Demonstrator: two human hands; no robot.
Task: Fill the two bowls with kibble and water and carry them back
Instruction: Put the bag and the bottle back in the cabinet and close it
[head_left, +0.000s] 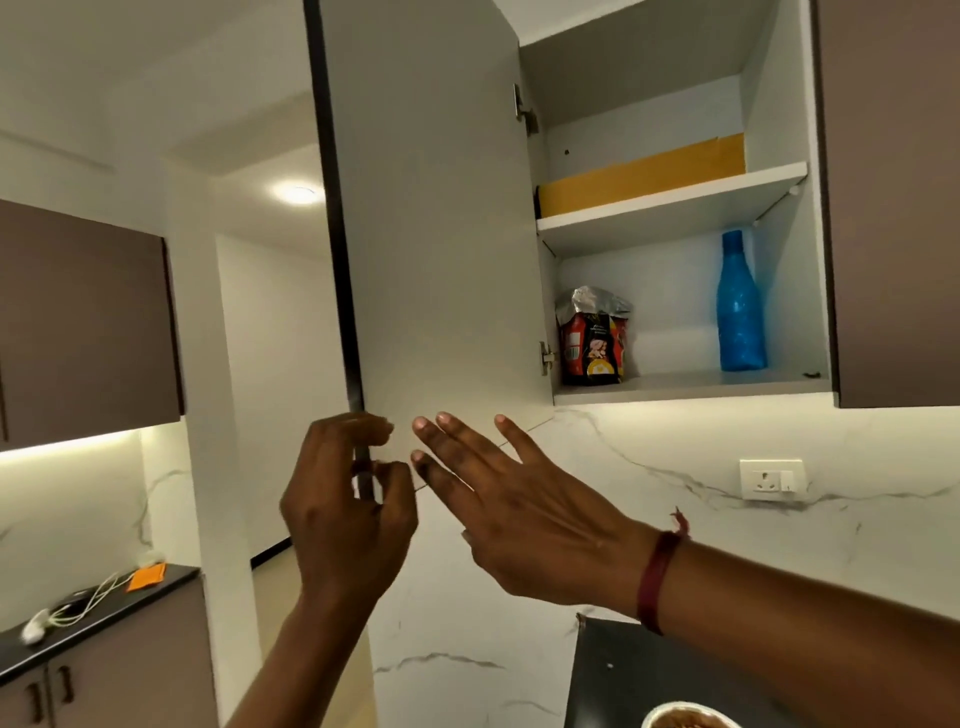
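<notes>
A wall cabinet stands open, its white door (436, 218) swung out to the left. On the lower shelf sit a red and black kibble bag (593, 338) with a crumpled foil top and a blue water bottle (740, 306). My left hand (345, 514) curls its fingers around the door's bottom corner. My right hand (524, 514) is flat with fingers spread, against or just in front of the door's lower edge, holding nothing. A bowl (688, 716) holding brown kibble peeks in at the bottom edge on the black counter.
A yellow-brown board (639, 174) lies on the upper shelf. A wall socket (771, 478) is on the marble backsplash. Brown cabinets flank the open one. At the left, a dark counter (78, 618) carries white cables and an orange item (147, 576).
</notes>
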